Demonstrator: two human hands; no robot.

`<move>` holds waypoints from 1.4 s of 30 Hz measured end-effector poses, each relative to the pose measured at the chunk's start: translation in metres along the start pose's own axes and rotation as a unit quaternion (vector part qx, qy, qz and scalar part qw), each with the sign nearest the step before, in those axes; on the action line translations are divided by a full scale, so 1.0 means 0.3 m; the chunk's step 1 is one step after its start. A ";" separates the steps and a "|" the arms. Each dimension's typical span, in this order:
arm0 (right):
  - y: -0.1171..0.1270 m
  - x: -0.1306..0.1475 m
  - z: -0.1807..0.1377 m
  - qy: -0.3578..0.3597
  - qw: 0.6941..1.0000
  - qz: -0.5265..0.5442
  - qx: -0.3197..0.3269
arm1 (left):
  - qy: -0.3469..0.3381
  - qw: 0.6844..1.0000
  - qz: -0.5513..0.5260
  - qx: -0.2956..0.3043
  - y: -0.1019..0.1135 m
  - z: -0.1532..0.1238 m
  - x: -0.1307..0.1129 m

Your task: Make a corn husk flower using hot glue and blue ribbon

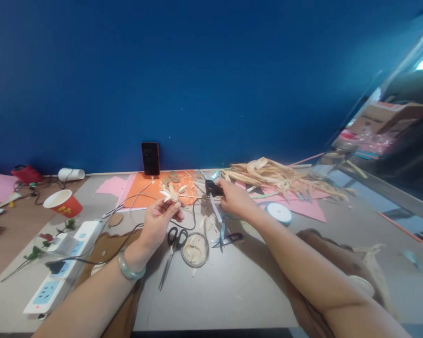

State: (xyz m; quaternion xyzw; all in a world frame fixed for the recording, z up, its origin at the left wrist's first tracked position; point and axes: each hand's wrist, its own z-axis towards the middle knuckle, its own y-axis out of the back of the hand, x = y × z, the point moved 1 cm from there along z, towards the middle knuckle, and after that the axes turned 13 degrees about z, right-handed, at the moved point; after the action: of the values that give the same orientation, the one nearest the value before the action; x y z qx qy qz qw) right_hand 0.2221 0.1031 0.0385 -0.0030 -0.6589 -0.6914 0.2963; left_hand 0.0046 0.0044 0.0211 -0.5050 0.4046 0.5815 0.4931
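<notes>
Over grey table [215,300], left hand [159,218] angled inward, pinching pale petals [170,193], right hand [234,197] outstretched, clasping black tool [212,188].

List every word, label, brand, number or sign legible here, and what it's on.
No text is legible enough to quote.
Red paper cup: yellow characters, too blurred to read.
Cardboard box, far right: faint markings, too small and blurred to read.
Phone: dark screen, no readable text.

Probably craft workshop: scissors [174,248], dried strips [268,176], power strip [67,267] on worktable [211,300].
</notes>
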 end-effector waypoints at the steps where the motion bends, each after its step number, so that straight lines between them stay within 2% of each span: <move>1: 0.010 0.002 -0.003 0.003 1.000 0.020 -0.005 | -0.001 1.000 0.002 -0.003 0.001 0.000 -0.002; 5: 0.030 0.007 -0.012 0.015 0.996 0.084 -0.007 | 0.005 1.000 -0.007 -0.023 0.001 -0.002 -0.010; 11: 0.035 0.001 -0.010 0.020 0.974 0.189 -0.121 | 0.006 0.999 -0.005 -0.031 0.002 0.002 -0.011; 13: 0.042 0.004 -0.012 0.034 0.950 0.257 -0.175 | 0.004 1.000 0.004 -0.030 0.004 0.004 -0.008; 16: 0.065 0.026 -0.033 0.049 0.894 0.380 -0.234 | -0.007 0.999 0.033 -0.025 0.007 0.003 -0.010; 18: 0.088 0.057 -0.063 0.076 0.858 0.451 -0.235 | -0.021 0.998 0.052 -0.020 0.008 0.000 -0.016; 20: 0.114 0.097 -0.105 0.120 0.835 0.492 -0.215 | -0.036 0.997 0.067 -0.021 0.007 -0.004 -0.022; 24: 0.150 0.168 -0.196 0.196 0.850 0.483 -0.072 | -0.050 0.994 0.087 -0.038 0.006 -0.010 -0.024; 29: 0.157 0.199 -0.253 0.182 0.893 0.409 0.054 | -0.062 0.993 0.088 -0.048 0.007 -0.014 -0.018; 32: 0.146 0.202 -0.260 0.156 0.909 0.380 0.078 | -0.075 0.991 0.095 -0.059 0.004 -0.019 -0.022; 36: 0.123 0.203 -0.265 0.144 0.930 0.333 0.069 | -0.112 0.985 0.115 -0.066 0.005 -0.026 -0.019; 42: 0.112 0.207 -0.270 0.137 0.940 0.298 0.090 | -0.152 0.977 0.135 -0.062 0.014 -0.035 -0.001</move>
State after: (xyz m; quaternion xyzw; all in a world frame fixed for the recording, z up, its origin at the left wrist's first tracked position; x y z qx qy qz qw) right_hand 0.2159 0.0053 0.0829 -0.0776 -0.6399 -0.5034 0.5754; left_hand 0.0025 -0.0066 0.0196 -0.3814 0.3527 0.7361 0.4339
